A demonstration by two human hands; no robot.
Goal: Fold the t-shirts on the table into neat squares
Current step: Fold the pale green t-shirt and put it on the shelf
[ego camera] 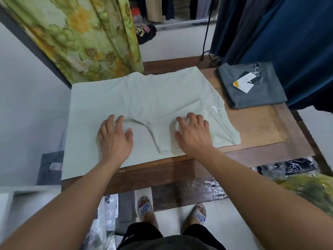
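Wooden table (pixel 261 127) holds a pale green t-shirt (pixel 144 98) spread flat, collar nearest the person; left hand (pixel 115 136) rests on it, fingers spread, left of the neckline; right hand (pixel 192 134) presses the other shoulder, fingers loosely bent; a folded grey t-shirt (pixel 252 87) lies far right.

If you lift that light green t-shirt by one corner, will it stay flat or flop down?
Probably flop: the light green t-shirt already drapes limply over the table edge. It likely feels light, being thin and creased near the sleeve. Pushed, it would probably bunch, not slide.
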